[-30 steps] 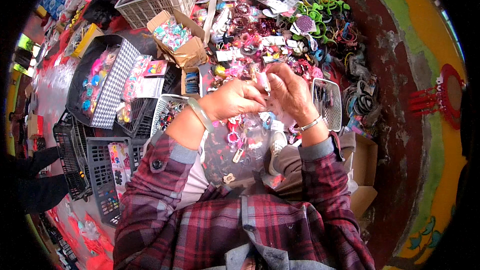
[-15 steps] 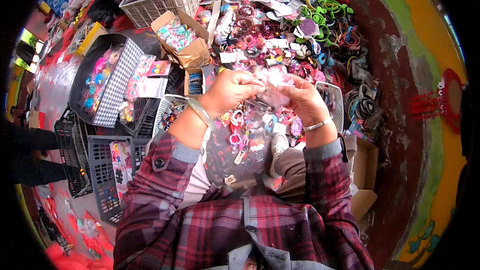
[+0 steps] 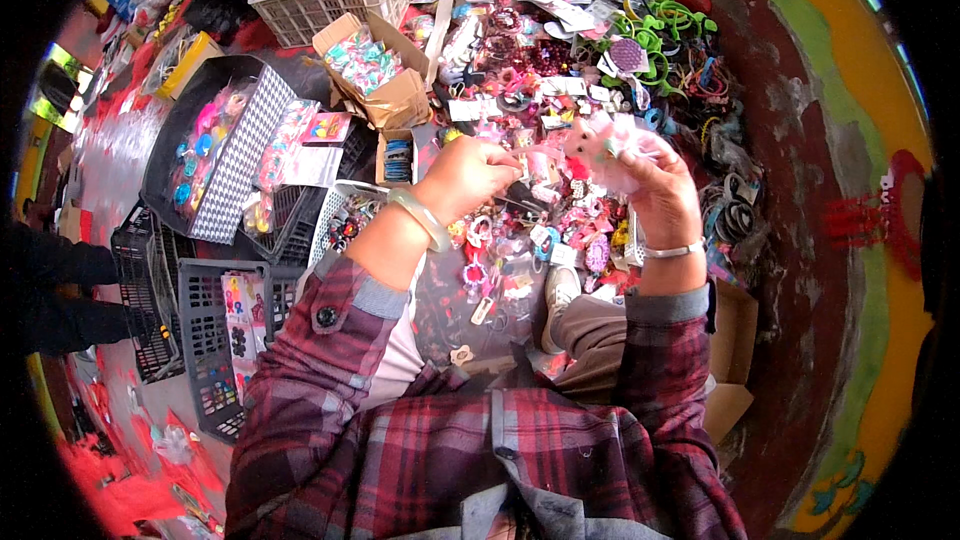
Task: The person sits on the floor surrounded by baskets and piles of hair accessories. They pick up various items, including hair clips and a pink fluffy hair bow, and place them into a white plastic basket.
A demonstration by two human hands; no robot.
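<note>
Raised above a spread of small hair accessories, my right hand (image 3: pixel 665 195) grips a fluffy pale-pink hair accessory (image 3: pixel 603 148) between thumb and fingers. Dark dots and a greenish patch show on the fluff. My left hand (image 3: pixel 468 177) is to its left, apart from it, with thumb and fingertips pinched together. Whatever the pinch holds is too small to make out against the clutter. Under both hands lie pink and red hair ties, clips and white tags in a dense heap (image 3: pixel 580 202).
A white basket (image 3: pixel 330 215) stands by my left forearm, with grey and black crates (image 3: pixel 205 360) further left. Beyond are a patterned box (image 3: pixel 245 155), an open carton of small packets (image 3: pixel 405 90) and a large beige crate (image 3: pixel 340 8). Green headbands (image 3: pixel 665 30) lie far right.
My hands have moved apart. The fluffy accessory, between both hands before, has gone right in my right hand. My left hand stays pinched near its former place.
</note>
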